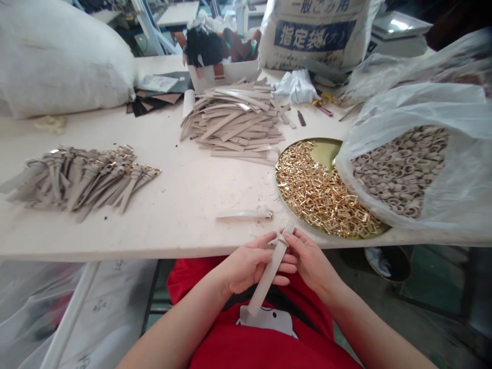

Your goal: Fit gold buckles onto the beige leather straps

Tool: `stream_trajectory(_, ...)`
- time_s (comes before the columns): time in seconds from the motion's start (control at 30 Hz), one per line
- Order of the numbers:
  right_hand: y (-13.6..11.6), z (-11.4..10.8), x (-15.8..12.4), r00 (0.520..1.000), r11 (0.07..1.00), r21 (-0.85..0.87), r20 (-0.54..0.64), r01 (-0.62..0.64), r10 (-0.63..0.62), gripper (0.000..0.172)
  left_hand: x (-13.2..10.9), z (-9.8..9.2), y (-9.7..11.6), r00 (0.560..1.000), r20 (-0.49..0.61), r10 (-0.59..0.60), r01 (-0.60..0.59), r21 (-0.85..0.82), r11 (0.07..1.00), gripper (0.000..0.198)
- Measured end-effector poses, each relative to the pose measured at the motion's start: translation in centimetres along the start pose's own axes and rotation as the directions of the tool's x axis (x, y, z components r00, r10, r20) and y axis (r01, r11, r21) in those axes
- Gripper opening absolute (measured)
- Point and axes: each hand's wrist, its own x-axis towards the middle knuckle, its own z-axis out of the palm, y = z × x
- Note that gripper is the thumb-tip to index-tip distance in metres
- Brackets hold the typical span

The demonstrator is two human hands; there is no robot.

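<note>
A flat grey-beige strap [265, 284] slants between my hands, its lower end over my red apron. My left hand [253, 264] is closed on the strap, with some fingers passing behind it. Near the upper end, my right hand [307, 253] pinches a small strap loop [283, 239] that sits around the strap. Just beyond my hands, one strap with a gold buckle [246, 214] lies on the table. To the right of it stands a round gold tray [325, 151] of small gold buckles [319, 192].
Finished-looking buckled straps [88, 177] are heaped at the left. A pile of plain straps [238, 115] lies at the back centre. An open plastic bag [467, 174] of strap loops [403, 169] is at the right. Large white sacks [65, 56] and a box [200, 77] stand behind.
</note>
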Motion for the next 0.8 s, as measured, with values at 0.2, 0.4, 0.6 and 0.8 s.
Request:
stream_trajectory(0.2,-0.08,-0.29,0.64,0.999,1.0,-0.008,0.009,-0.03,0.03,0.018,0.32,-0.61,0.3,0.997,0.074,-0.026,0.031,-0.071,0.997,0.057)
stream_trajectory(0.4,-0.09,-0.39,0.78,0.999,0.999,-0.017,0.015,-0.033,0.033,0.016,0.67,-0.87,0.21,0.995,0.094,-0.034,0.043,-0.098,0.994,0.056)
stream_trajectory(0.6,0.11,-0.49,0.5,0.999,0.999,-0.009,0.017,-0.042,0.042,0.013,0.47,-0.65,-0.03,0.995,0.096,-0.028,0.037,-0.087,0.996,0.054)
stream_trajectory(0.8,0.24,-0.5,0.07,0.999,1.0,-0.015,0.029,-0.025,0.026,0.015,-0.01,-0.1,-0.45,0.997,0.08,-0.01,0.011,-0.011,1.0,0.05)
